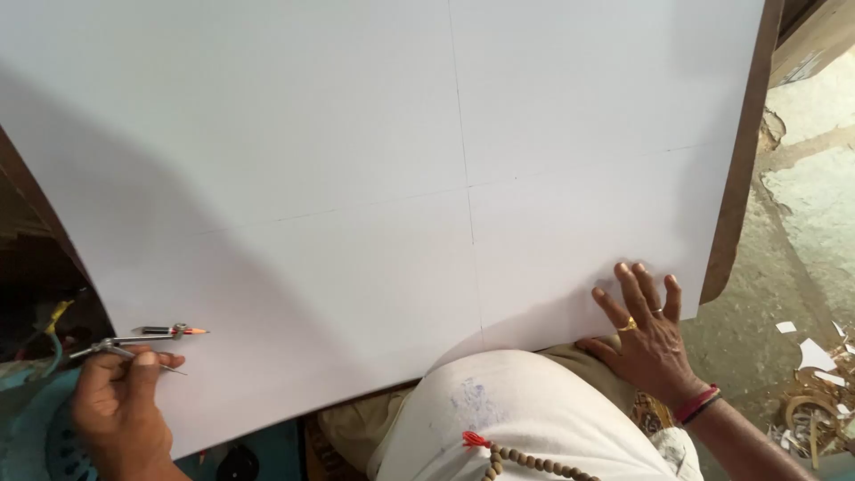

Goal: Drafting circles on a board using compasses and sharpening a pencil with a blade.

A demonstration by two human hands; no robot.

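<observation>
My left hand (pixel 120 405) grips one metal drawing compass (pixel 134 341) at the near left edge of a single large white sheet (pixel 356 160), fingers closed around its legs; a short pencil with an orange tip is clamped in it and points right, over the paper. My right hand (pixel 648 334) lies flat and released on the sheet's near right corner, fingers spread, holding nothing. It wears two rings, one gold and one thin band, and two cords at the wrist, red and dark.

Two faint pencil lines cross the sheet, one running near to far, one left to right, meeting just right of centre. The sheet rests on one brown board (pixel 744 178), whose edge shows along the right side. My knee in white cloth (pixel 508 410) pushes up under the near edge, between the hands, and a string of wooden beads (pixel 525 461) with a red tassel hangs over it.

White paper scraps (pixel 815 354) lie scattered on the rough floor at the near right, too jumbled to count. Dark clutter sits at the left, indistinct.
</observation>
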